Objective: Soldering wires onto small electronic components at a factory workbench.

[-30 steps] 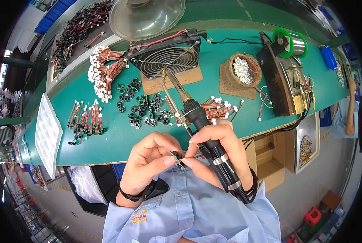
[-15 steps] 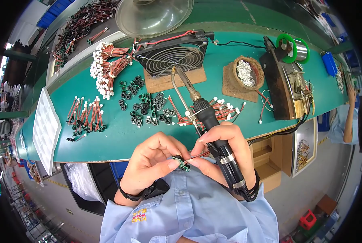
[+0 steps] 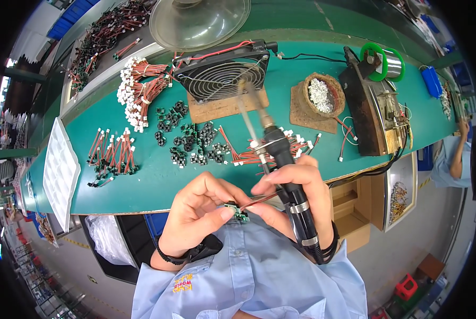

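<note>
Near my chest, my left hand (image 3: pixel 195 215) pinches a small green circuit board (image 3: pixel 241 216) with a black part on it, between thumb and fingers. My right hand (image 3: pixel 304 186) is wrapped round a black soldering iron (image 3: pixel 281 151) with a thin metal side tube. Its blurred tip points away from me, toward the fan. A dark red wire (image 3: pixel 262 200) runs from the board to my right thumb; fingers partly hide its far end, and I cannot tell whether it is joined to the board. Just beyond lie several red-and-black wires with white connectors (image 3: pixel 272 151).
A black fan (image 3: pixel 222 80) stands on a brown board. Clusters of small black-and-green parts (image 3: pixel 190 138), bundled wires (image 3: pixel 142 87) and wired boards (image 3: pixel 115 151) lie leftward. A pot of silvery bits (image 3: pixel 323 95), a soldering station (image 3: pixel 373 114), and a green solder spool (image 3: pixel 384 63) stand right.
The soldering iron's tip has swung to the right and slightly away. My right index finger has lifted a little from the wire. My left hand keeps the circuit board in about the same place.
</note>
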`<state>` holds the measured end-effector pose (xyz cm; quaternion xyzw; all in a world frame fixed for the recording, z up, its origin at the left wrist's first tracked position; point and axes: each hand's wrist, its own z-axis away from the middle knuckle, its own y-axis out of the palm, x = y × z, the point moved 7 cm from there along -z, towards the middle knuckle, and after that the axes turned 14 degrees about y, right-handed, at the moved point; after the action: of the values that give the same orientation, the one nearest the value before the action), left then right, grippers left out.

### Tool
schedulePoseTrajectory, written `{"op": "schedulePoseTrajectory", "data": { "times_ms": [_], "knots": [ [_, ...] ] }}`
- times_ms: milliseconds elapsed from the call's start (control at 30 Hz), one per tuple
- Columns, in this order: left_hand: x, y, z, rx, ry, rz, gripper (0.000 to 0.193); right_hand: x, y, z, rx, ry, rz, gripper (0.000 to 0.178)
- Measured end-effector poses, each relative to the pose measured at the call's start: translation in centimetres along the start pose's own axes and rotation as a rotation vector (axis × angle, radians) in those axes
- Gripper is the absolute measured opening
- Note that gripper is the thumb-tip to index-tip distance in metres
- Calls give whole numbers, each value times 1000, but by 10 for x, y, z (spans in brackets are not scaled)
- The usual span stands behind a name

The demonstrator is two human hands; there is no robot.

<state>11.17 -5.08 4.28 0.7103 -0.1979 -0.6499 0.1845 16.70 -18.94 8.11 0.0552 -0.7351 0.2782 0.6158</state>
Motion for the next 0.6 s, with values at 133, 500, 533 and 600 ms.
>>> {"op": "schedulePoseTrajectory", "data": {
  "times_ms": [133,500,533,600],
  "knots": [
    [1,-10,-6,-149,74,-115,12,-10,-17,18,-274,-94,133,57],
    [-15,-36,-3,-299,271,-427,14,-6,-8,57,-93,-230,259,43],
    [-15,-36,-3,-303,281,-428,13,-3,-7,57,-97,-245,246,40],
    [-17,-35,-2,-311,291,-429,13,0,-4,57,-99,-261,231,37]
  ]
}}
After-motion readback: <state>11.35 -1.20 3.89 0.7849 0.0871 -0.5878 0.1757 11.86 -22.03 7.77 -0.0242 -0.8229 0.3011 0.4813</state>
